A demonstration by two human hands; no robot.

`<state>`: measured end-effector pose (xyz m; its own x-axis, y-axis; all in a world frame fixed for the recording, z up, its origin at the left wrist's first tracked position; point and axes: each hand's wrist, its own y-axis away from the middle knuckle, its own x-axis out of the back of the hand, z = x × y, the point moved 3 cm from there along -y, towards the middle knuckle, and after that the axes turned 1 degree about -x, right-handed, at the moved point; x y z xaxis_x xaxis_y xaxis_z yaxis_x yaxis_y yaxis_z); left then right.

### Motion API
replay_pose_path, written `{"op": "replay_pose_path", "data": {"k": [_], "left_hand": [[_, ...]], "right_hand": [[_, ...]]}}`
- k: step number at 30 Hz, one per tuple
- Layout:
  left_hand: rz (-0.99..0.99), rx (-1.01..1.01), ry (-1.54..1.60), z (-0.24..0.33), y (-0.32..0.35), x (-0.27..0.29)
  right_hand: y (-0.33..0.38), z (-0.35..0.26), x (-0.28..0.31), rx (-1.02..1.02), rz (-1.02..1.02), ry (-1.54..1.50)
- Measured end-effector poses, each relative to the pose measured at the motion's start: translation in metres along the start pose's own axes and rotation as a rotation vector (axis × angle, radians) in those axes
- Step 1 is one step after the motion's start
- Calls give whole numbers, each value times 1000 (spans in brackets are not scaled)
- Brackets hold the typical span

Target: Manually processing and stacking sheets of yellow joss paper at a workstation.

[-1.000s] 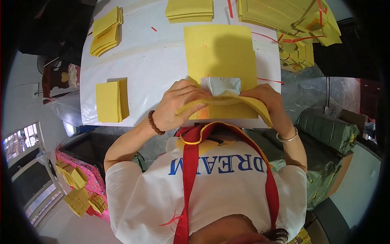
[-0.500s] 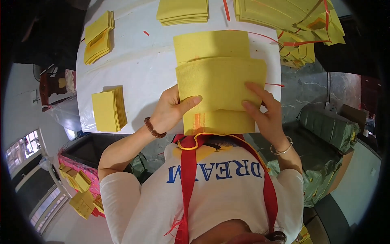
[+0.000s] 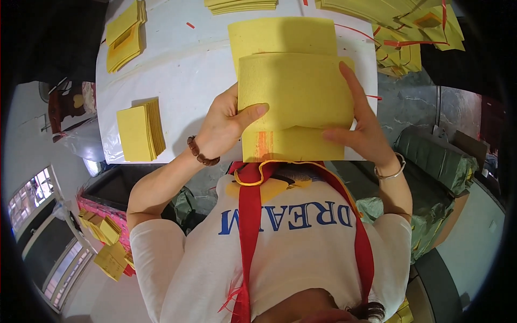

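Overlapping sheets of yellow paper point(image 3: 296, 89) lie in front of me, the middle one with a ribbed surface. My left hand point(image 3: 229, 116) closes on their left edge, thumb on top and the other fingers hidden beneath. At the right edge is my right hand point(image 3: 363, 118), its thumb laid across the lower part and its index finger stretched up along the side; its other fingers are mostly hidden. Another yellow sheet point(image 3: 283, 35) sticks out beyond the far edge. On the near sheet point(image 3: 307, 148), an orange-red smear shows left of the middle.
A white-covered table point(image 3: 188, 70) carries a yellow paper stack point(image 3: 140, 132) on the left and a folded stack point(image 3: 126, 37) farther back. Yellow bundles point(image 3: 398, 48) with red strips sit at the far right. A green wrapped bundle point(image 3: 436, 161) stands right of the table.
My right index finger has slid up along the paper's right edge, spreading away from the thumb. The view has shifted slightly, so the table and stacks appear higher. My left hand keeps its hold.
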<state>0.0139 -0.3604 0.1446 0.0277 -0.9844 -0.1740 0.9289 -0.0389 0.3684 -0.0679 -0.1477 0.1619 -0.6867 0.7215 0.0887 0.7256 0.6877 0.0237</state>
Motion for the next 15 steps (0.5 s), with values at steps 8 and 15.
{"op": "replay_pose_path", "data": {"k": [8, 15], "left_hand": [[13, -83, 72, -5, 3, -1], [175, -170, -229, -7, 20, -5]], "right_hand": [[9, 9, 4, -46, -211, 173], [3, 3, 4, -185, -213, -7]]}}
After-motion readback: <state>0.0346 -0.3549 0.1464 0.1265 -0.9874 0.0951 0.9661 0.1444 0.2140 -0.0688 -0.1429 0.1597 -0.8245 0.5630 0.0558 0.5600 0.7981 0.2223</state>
